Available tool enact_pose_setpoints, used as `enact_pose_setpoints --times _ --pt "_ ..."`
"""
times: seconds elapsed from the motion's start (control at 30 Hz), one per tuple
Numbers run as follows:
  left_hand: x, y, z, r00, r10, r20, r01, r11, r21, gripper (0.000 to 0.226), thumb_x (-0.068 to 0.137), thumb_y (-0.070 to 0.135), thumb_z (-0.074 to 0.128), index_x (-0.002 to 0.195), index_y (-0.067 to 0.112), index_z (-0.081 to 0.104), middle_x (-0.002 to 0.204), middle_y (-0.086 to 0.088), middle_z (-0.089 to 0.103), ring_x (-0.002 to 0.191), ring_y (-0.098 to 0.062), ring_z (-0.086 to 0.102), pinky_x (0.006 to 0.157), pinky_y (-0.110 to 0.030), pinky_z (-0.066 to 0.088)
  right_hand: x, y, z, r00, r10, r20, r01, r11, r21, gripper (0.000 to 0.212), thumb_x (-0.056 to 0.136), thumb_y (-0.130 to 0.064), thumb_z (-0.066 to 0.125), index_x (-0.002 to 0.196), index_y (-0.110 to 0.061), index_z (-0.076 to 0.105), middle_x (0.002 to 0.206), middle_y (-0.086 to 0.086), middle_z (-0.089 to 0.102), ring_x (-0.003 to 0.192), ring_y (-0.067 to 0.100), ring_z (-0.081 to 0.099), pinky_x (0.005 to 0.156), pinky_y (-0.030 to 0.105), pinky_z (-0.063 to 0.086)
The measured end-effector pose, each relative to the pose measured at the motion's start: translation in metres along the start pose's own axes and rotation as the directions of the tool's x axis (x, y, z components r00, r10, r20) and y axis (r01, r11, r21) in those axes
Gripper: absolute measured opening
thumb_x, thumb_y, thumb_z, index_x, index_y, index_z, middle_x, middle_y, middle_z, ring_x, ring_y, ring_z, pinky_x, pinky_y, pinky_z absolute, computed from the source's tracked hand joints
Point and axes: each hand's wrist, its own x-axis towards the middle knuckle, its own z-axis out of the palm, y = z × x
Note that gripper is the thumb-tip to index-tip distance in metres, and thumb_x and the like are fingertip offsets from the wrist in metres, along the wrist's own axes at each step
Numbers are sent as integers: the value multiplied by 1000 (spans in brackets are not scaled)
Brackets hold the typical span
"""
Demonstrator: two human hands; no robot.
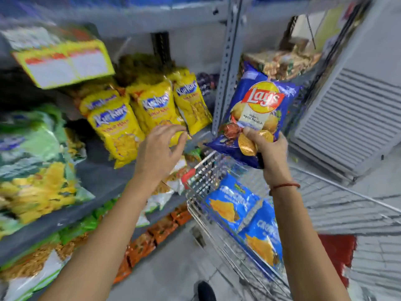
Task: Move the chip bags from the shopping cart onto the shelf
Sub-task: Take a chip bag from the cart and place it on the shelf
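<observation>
My right hand [270, 152] grips a dark blue Lay's chip bag [258, 105] by its lower edge and holds it upright above the wire shopping cart [200, 178]. In the cart lie two light blue chip bags [245, 216]. My left hand [162, 146] hovers with its fingers spread and empty, just in front of the yellow Kurkure bags [130, 120] standing on the grey shelf [97, 174]. The shelf board to the left of my left hand shows bare grey surface.
A grey upright post [227, 68] divides the shelving. Green and yellow snack bags [36, 161] fill the shelf's left part. Orange packets [156, 233] sit on the lower shelf. A yellow price tag [65, 61] hangs above. A white louvred panel [351, 124] stands at right.
</observation>
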Motion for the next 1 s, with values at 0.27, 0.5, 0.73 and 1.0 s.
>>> enact_pose_setpoints --times 0.27,0.5,0.73,1.0 --pt "1 -6 -178 866 232 -443 -85 942 326 18 87 16 56 94 4 68 97 -14 71 96 -20 57 91 -27 41 -37 -103 125 924 -246 293 187 959 214 36 72 -6 75 107 -6 66 82 -10 76 81 9 71 71 23 55" --pt "-43 -42 -321 769 223 -599 204 802 562 21 89 16 53 98 4 68 103 -13 70 99 -31 63 98 -23 36 -89 -151 241 777 -370 510 197 912 361 49 70 -14 78 116 -5 63 105 1 73 95 15 70 77 26 56" --pt "-94 -83 -402 751 135 -647 426 649 630 30 89 22 49 99 1 68 100 -15 71 98 -31 62 94 -33 41 -150 -161 364 627 -426 652 163 891 424 33 71 -19 79 101 -16 65 100 -2 72 90 9 69 77 22 55" --pt "-103 -105 -435 816 -123 -564 531 544 650 51 88 40 35 102 3 69 104 -13 72 104 -30 63 87 -42 50 -206 -147 467 523 -408 748 204 912 355 71 58 -40 84 118 -13 58 113 3 70 103 16 66 95 41 53"
